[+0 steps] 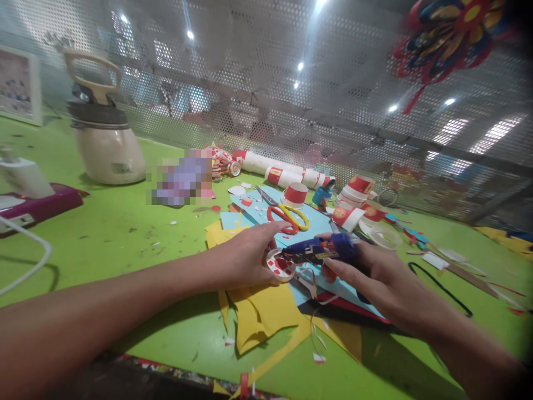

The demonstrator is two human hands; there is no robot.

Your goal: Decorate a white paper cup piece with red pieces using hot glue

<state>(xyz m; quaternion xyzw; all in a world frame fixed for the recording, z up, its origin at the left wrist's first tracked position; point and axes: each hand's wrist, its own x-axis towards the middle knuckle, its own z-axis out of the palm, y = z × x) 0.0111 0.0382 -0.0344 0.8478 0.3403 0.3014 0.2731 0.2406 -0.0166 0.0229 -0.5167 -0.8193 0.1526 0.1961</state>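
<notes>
Over green tabletop point(125, 233), your left hand point(249, 253) pinches round red-and-white paper piece point(280, 269); your right hand point(377, 272) clamps dark-blue plastic glue gun point(320, 250), long axis crosswise, nozzle point(286, 253) pointing left at piece.

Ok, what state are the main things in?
Left hand: pinching round piece
Round piece: held, red patches showing
Right hand: gripping glue gun
Glue gun: held, nozzle by round piece
Scissors: lying on blue paper
Jug: upright, lidded
Charger: plugged into power strip
Yellow paper: cut, ragged
Cup stack: lying sideways
</notes>
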